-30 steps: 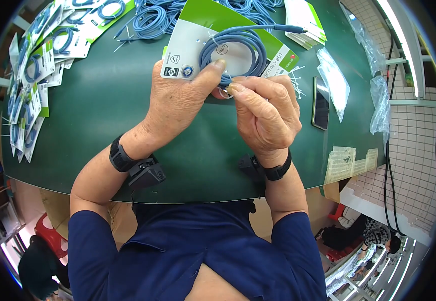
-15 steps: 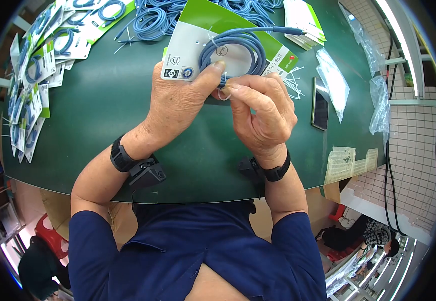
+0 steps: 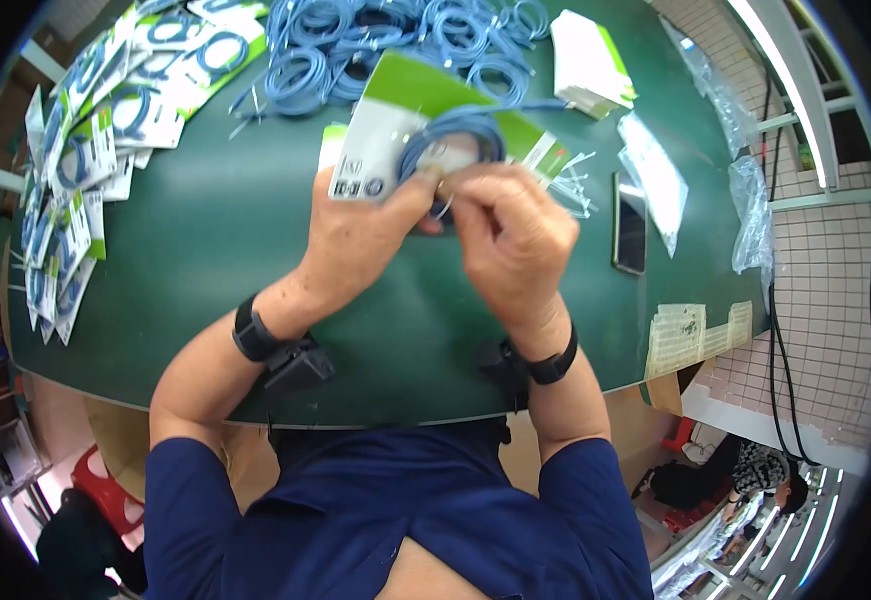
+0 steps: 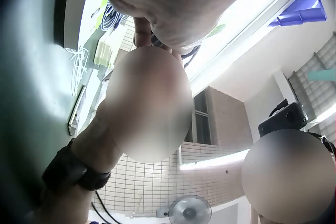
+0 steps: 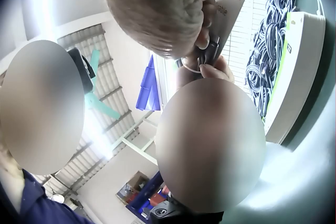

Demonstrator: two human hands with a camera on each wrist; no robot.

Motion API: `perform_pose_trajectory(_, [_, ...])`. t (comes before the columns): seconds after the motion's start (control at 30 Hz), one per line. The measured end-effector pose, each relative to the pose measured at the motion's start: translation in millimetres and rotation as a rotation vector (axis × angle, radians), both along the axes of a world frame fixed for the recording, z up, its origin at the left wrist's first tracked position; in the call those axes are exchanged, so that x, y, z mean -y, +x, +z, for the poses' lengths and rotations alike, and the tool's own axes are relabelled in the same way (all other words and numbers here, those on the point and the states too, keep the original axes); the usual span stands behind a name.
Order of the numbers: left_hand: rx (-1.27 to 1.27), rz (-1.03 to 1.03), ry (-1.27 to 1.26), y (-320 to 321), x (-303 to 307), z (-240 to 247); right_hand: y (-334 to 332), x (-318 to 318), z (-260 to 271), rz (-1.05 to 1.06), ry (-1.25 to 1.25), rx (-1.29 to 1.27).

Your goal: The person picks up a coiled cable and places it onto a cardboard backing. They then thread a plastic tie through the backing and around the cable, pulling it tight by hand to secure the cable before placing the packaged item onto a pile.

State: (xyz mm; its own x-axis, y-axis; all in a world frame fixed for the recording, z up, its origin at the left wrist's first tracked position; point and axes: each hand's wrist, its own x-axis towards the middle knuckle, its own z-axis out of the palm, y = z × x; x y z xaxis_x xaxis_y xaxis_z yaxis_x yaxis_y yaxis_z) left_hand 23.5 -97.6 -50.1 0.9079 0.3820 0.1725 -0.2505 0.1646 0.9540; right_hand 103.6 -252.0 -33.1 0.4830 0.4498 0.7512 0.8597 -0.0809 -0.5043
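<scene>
My left hand grips a green and white printed card by its near edge, the thumb pressing on a coiled blue cable that lies against the card's face. A thin white cable tie loops at the near side of the coil. Close beside that thumb, my right hand pinches at the tie with thumb and curled fingers, which hide most of it. In the right wrist view, part of the card and dark cable show between the hands.
Carded cables are piled along the table's left side. A heap of loose coiled cables lies at the back, with a stack of cards to its right. Loose white ties, a phone and a plastic bag lie rightward.
The card and coil have come lower in the head view and are blurred. My right hand has shifted slightly left, its fingers more tightly curled. The whole head view has shifted slightly down.
</scene>
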Motion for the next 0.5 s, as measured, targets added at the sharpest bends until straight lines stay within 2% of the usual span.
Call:
perform_pose_trajectory(0.1, [-0.091,0.029,-0.084,-0.1,3.9,4.0,0.8,0.8,-1.3,0.034,-0.068,0.053])
perform_pose_trajectory(0.4, [-0.044,0.037,-0.103,-0.9,8.2,5.5,1.5,4.9,8.4,0.009,-0.06,0.162])
perform_pose_trajectory(0.5, [-0.043,0.072,-0.096,-0.9,12.4,4.3,8.1,9.5,14.1,0.019,-0.167,0.119])
